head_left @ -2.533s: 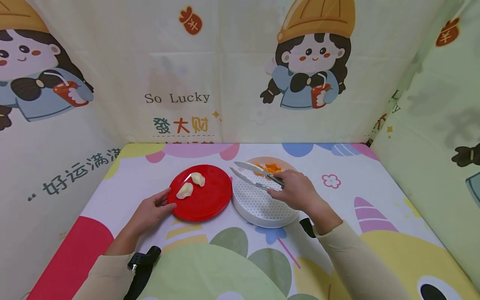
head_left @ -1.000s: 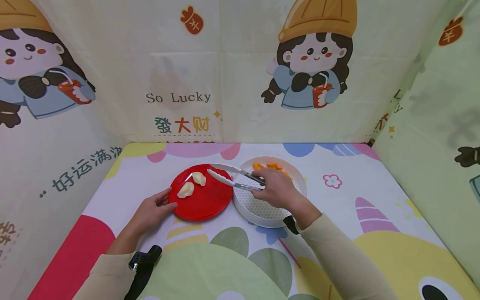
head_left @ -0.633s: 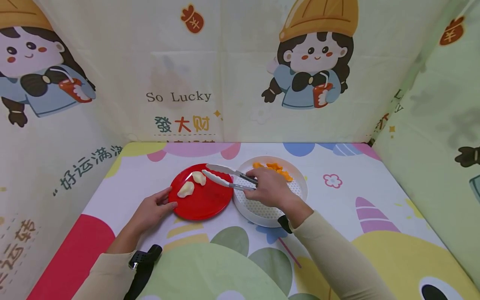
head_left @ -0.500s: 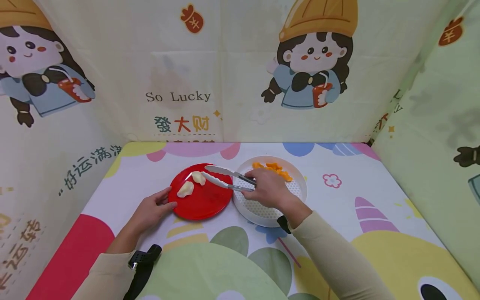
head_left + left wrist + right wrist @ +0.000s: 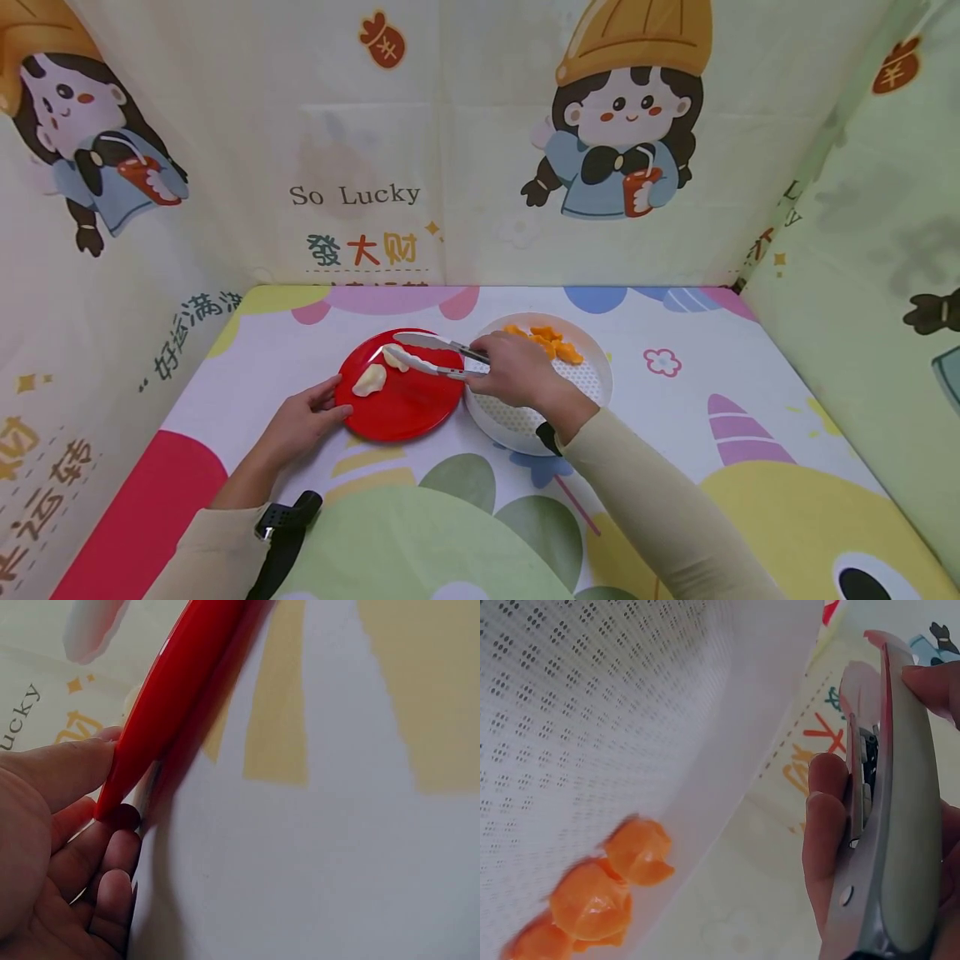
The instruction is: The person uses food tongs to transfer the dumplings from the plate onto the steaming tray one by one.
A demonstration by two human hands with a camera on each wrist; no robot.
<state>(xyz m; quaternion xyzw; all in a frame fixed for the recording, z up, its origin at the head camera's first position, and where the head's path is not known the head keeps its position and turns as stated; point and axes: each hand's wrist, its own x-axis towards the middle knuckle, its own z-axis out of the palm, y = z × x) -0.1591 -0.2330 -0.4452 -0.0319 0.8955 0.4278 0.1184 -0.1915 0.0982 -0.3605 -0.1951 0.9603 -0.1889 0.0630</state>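
My left hand [image 5: 303, 423] pinches the left rim of a round red plate [image 5: 416, 408]. In the left wrist view the thumb lies above the plate's rim [image 5: 161, 690] and the fingers below, the edge slightly raised off the table. Two white dumplings are on the plate: one [image 5: 370, 381] nearer, the other [image 5: 392, 360] behind it and partly covered. My right hand [image 5: 521, 372] grips metal tongs [image 5: 420, 364] from above the white tray. Their spread tips reach over the plate to the farther dumpling; whether they touch it I cannot tell.
Right of the plate, close against it, stands a round white perforated tray [image 5: 510, 417]. Several orange dumplings [image 5: 567, 353] lie at its back, also visible in the right wrist view [image 5: 592, 900]. A patterned cloth [image 5: 675, 400] covers the table; printed cloth walls stand behind and at both sides.
My right hand has carried the tongs left from over the tray to the plate, their tips now at the farther dumpling. My left hand has stayed on the plate's rim.
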